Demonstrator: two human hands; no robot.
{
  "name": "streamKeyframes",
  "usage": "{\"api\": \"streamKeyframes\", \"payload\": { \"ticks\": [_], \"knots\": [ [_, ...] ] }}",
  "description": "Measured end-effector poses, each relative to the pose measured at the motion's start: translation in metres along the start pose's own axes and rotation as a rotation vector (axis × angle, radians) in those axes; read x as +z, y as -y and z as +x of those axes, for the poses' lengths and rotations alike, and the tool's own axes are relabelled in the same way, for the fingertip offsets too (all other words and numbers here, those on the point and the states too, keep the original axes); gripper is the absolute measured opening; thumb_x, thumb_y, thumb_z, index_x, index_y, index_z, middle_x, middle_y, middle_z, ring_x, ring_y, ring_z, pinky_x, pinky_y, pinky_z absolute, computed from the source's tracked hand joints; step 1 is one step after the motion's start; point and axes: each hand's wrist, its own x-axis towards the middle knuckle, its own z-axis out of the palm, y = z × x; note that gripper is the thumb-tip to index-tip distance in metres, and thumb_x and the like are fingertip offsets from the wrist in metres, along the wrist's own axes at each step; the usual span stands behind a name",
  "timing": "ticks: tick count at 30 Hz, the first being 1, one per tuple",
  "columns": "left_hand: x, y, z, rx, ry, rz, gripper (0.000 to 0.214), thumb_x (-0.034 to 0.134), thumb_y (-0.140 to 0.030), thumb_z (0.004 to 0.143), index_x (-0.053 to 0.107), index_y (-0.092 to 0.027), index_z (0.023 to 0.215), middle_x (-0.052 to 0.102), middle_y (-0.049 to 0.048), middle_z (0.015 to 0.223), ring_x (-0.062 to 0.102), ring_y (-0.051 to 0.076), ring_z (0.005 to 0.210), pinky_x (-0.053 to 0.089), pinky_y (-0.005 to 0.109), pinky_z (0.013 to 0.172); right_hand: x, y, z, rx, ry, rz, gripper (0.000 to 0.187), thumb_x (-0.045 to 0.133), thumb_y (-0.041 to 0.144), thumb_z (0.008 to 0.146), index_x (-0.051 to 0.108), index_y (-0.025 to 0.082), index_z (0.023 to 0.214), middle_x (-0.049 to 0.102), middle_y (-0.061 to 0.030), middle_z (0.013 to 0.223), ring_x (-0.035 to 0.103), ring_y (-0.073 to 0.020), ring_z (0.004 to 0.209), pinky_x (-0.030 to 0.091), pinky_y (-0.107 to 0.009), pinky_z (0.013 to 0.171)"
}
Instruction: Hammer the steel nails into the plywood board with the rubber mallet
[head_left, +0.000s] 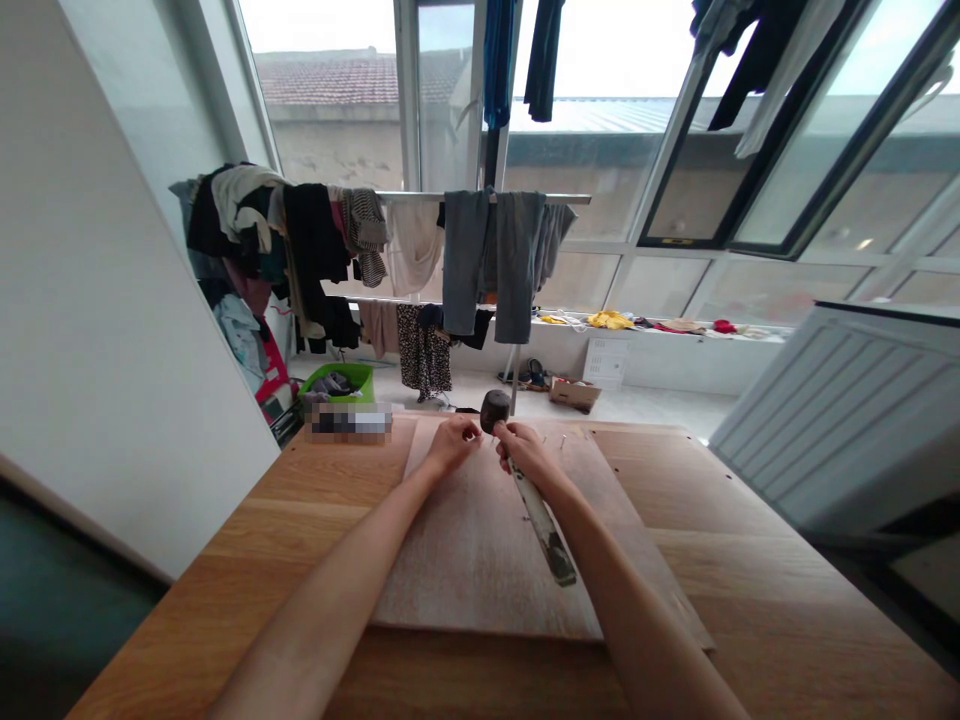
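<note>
My right hand (527,453) is wrapped round the handle of a hammer (541,525), close below its dark, blunt head (495,412). The worn handle slants back toward me over a wooden board (480,570). Left of the hammer head, my left hand (453,446) is low over the board's far part, thumb and fingers pinched together. What lies between those fingertips is too small to make out. A thin nail (563,441) stands upright in the board to the right of my right hand. Some other small nail-like bits show near it and by the handle.
The board lies on a wooden table (247,560). A blurred-out object (349,424) sits at the table's far left corner. Beyond stand a clothes-laden drying rack (559,199), a green basket (360,383) and a cardboard box (574,394). A white ribbed panel (832,420) is at the right.
</note>
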Motion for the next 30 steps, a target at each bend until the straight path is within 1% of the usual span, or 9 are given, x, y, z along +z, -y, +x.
{"api": "streamKeyframes", "payload": {
  "ticks": [7,13,19,23,27,30],
  "knots": [
    [0.0001,0.0015,0.0,-0.015,0.01,-0.012,0.008,0.07,-0.009,0.076,0.072,-0.015,0.071,0.065,-0.001,0.07,0.057,0.011,0.064,0.045,0.022,0.064,0.0012,-0.0035,0.0009,-0.023,0.009,-0.022,0.026,0.055,0.042,0.093,0.049,0.02,0.081,0.051,0.0083,0.051,0.048,-0.0079,0.035,0.035,-0.019,0.036],
    [0.0004,0.0008,0.0009,-0.013,0.017,0.003,0.013,0.066,-0.003,0.072,0.071,-0.014,0.067,0.062,-0.0021,0.066,0.056,0.011,0.062,0.043,0.022,0.062,0.0055,-0.0039,-0.0005,-0.022,0.03,-0.049,0.025,0.056,0.038,0.094,0.049,0.021,0.078,0.051,0.0083,0.049,0.047,-0.0082,0.032,0.034,-0.02,0.035],
    [0.0006,0.0003,0.0012,-0.011,0.017,0.007,0.01,0.068,-0.006,0.073,0.072,-0.014,0.069,0.065,-0.0004,0.068,0.056,0.011,0.061,0.044,0.022,0.062,0.0055,-0.0013,-0.0014,-0.036,0.022,-0.056,0.024,0.055,0.04,0.094,0.049,0.021,0.08,0.052,0.0086,0.051,0.049,-0.008,0.035,0.035,-0.019,0.036],
    [0.0003,0.0006,0.0009,0.003,0.021,0.018,0.012,0.066,-0.004,0.071,0.072,-0.014,0.068,0.063,-0.0016,0.066,0.055,0.011,0.061,0.043,0.021,0.062,0.0053,-0.0019,-0.0023,-0.029,0.028,-0.065,0.027,0.057,0.04,0.093,0.049,0.02,0.077,0.051,0.0079,0.049,0.048,-0.0079,0.033,0.034,-0.019,0.035],
    [0.0007,0.0013,0.0009,0.009,0.023,0.025,0.011,0.065,-0.006,0.072,0.072,-0.014,0.068,0.063,-0.0011,0.065,0.055,0.011,0.061,0.041,0.021,0.06,0.0058,-0.0027,-0.0031,-0.04,0.026,-0.056,0.026,0.055,0.041,0.094,0.05,0.02,0.08,0.053,0.008,0.052,0.049,-0.0079,0.035,0.036,-0.019,0.036],
    [0.0007,0.0018,0.0008,0.013,0.028,0.028,0.013,0.064,-0.003,0.071,0.072,-0.014,0.068,0.063,-0.0007,0.066,0.055,0.012,0.061,0.041,0.021,0.06,0.0062,-0.0023,-0.0036,-0.029,0.027,-0.055,0.026,0.057,0.041,0.093,0.05,0.02,0.08,0.053,0.0079,0.05,0.049,-0.0085,0.033,0.035,-0.02,0.035]
  ]
}}
